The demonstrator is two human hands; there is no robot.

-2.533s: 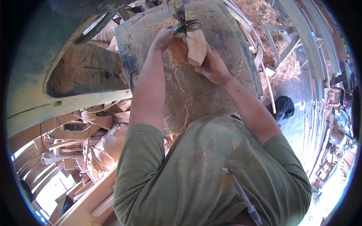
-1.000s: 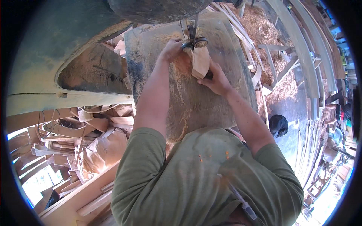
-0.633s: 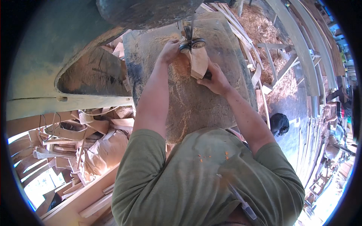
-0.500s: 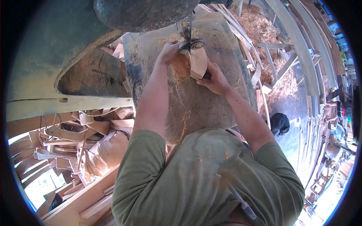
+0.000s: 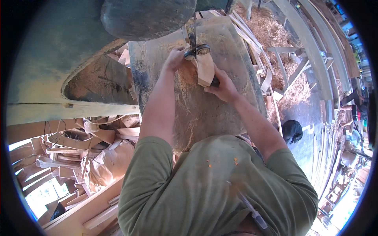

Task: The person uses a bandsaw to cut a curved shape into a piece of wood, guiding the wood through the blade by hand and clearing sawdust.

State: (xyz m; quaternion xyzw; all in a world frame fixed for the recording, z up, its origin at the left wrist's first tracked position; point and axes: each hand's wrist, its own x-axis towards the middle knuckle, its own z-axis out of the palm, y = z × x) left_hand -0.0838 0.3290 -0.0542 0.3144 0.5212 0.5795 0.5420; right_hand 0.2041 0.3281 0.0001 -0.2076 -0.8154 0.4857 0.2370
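A pale, curved wooden block (image 5: 205,71) lies on the bandsaw's sawdust-covered table (image 5: 212,114). It sits against the saw's upright blade and guide, under two small guide wheels (image 5: 203,49). My right hand (image 5: 224,87) is closed on the block's near right end, where a dark patch shows beside the fingers. At the left of the wheels, my left hand (image 5: 176,59) is closed by the block's far left side. The wheels partly hide its fingertips and what they press on.
The saw's large green frame (image 5: 39,67) fills the far left, and a rounded dark housing (image 5: 147,19) overhangs the table. Wood offcuts (image 5: 71,149) pile up at the left. Long strips (image 5: 252,35) lie beyond the table's right edge. A dark rounded object (image 5: 291,131) is at the right.
The block and both hands have shifted slightly in the picture, along with the saw and table, as the view moved a little. Both hands keep nearly the same places around the block.
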